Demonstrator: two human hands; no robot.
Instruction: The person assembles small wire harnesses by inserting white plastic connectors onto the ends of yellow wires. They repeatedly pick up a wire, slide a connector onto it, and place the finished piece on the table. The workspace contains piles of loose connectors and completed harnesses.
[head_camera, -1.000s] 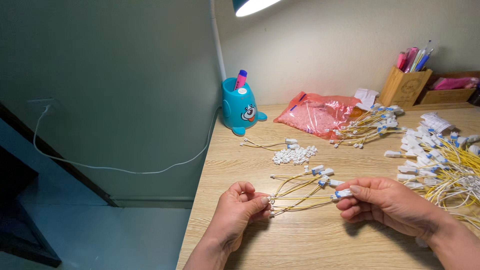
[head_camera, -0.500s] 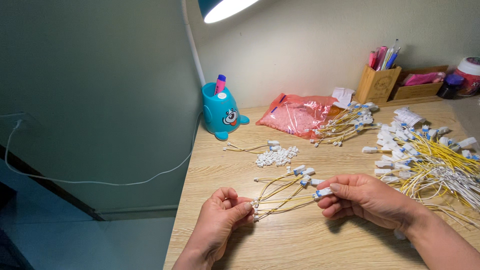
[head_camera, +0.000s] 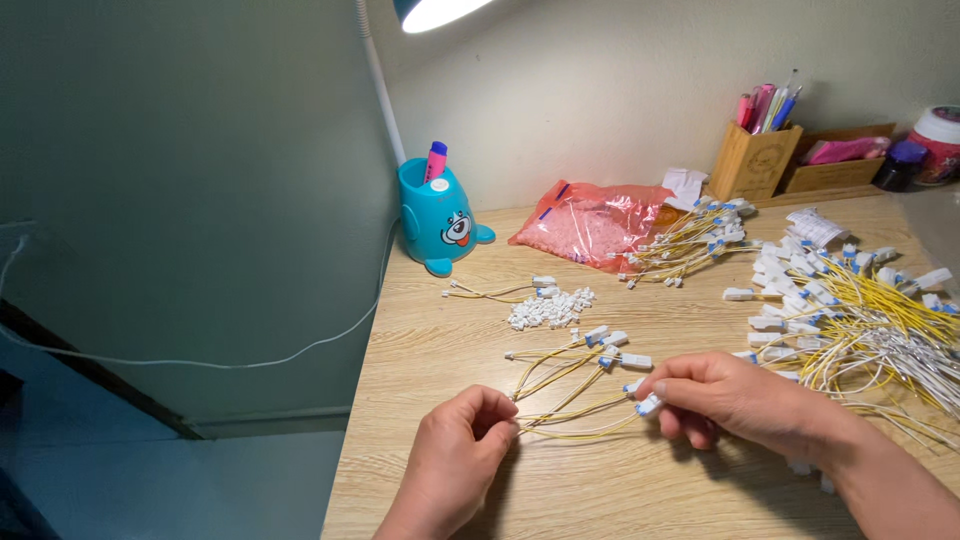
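Desk: a pale wooden desk (head_camera: 640, 500) ran left to right under a lamp, its left edge dropping off beside the hands.
Big heap: a tangled pile of yellow wires with white connectors (head_camera: 850, 310) lay at the right, well apart from the left hand and just beyond the right wrist.
Held bundle: a small bundle of yellow wires (head_camera: 570, 395) lay near the middle of the desk, stretched between the two hands, its long axis running left to right and rising slightly to the right.
Left hand: the left hand (head_camera: 455, 460) was closed, fingertips pinching the bundle's left end at the near edge.
Right hand: the right hand (head_camera: 730, 400) was closed on the bundle's right end, gripping a white and blue connector (head_camera: 648, 404) at its fingertips.
Nearer hand: both touched the bundle, one at each end.
Loose bits: a small heap of white connector housings (head_camera: 550, 308) sat farther off, apart from both hands.
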